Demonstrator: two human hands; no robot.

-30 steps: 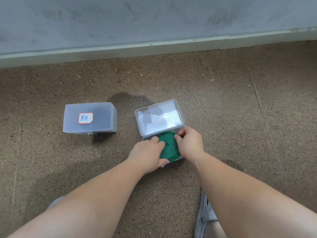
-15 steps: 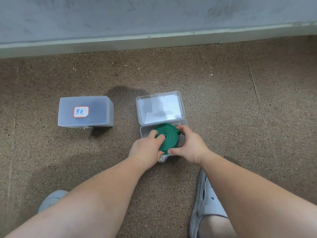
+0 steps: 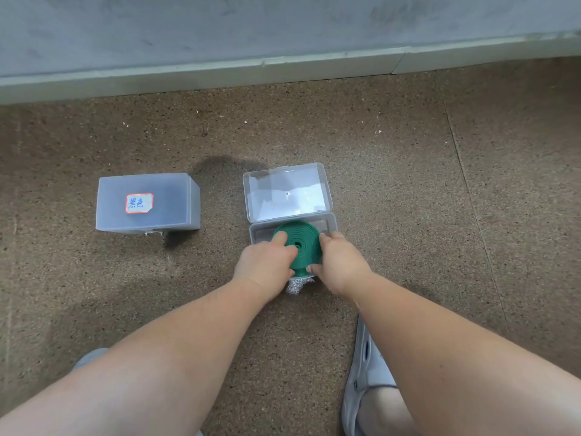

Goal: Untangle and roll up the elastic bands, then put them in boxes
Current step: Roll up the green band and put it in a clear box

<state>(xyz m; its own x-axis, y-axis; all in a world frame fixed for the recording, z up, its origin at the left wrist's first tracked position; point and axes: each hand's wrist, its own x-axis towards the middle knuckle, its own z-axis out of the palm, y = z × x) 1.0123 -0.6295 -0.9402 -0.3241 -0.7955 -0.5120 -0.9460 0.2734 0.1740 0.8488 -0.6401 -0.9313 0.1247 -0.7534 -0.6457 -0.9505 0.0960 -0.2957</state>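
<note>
Green roll [image 3: 303, 236] at box [image 3: 330, 221], speckled brown floor [image 3: 408, 184].

Plenty of bare floor [image 3: 408, 184] on the right of the frame, plus a gap between the closed box [image 3: 147, 202] at left and the open box [image 3: 330, 221] at centre. The open box itself is crowded: the green roll [image 3: 298, 243] takes up its middle, the left hand [image 3: 267, 259] and right hand [image 3: 339, 262] grip the roll's sides, and the lid [image 3: 286, 191] is open behind. The wall [image 3: 283, 26] blocks the top.

Open box [image 3: 329, 222] was clear glossy plastic, band roll [image 3: 302, 236] matt green, closed box [image 3: 174, 202] frosted plastic, floor [image 3: 408, 184] rough
</note>
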